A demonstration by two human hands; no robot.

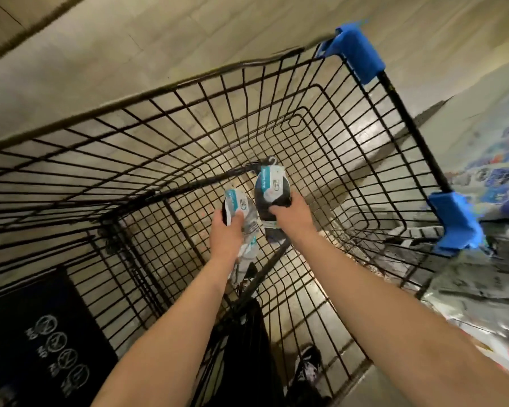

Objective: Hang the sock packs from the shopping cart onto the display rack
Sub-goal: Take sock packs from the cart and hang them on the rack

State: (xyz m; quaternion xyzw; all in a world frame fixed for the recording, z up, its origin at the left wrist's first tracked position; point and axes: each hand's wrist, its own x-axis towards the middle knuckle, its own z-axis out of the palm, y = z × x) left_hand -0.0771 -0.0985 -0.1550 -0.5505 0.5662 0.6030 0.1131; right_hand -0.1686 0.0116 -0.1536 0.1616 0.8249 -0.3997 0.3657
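Pick-up step in hand: both arms are reached down into the shopping cart [159,136], near the floor of the basket. A light sock pack [239,204] is gripped in the left hand [227,230], fingers curled round its middle, with the lower end of the pack trailing down past the wrist. A dark sock pack [269,183] is gripped in the right hand [291,212], thumb and fingers wrapped round its lower half, label card up and a small hanger hook [273,160] showing at its top. The two packs are held just beside each other; whether they touch cannot be told. No other packs are seen loose in the basket, so these are judged to be the last or nearly the last. The hang step is not yet done for either one. The display rack itself cannot be made out; only blurred packaged goods [497,160] are seen at the right edge, beyond the blue corner guard [456,221]. Next move, as judged: both packs are to be lifted clear of the wire walls without snagging, carried toward the rack, and each hook turned upright and threaded onto a peg. The light pack's hook is not visible, so a regrip is likely needed. A shoe [306,365] shows below the cart.
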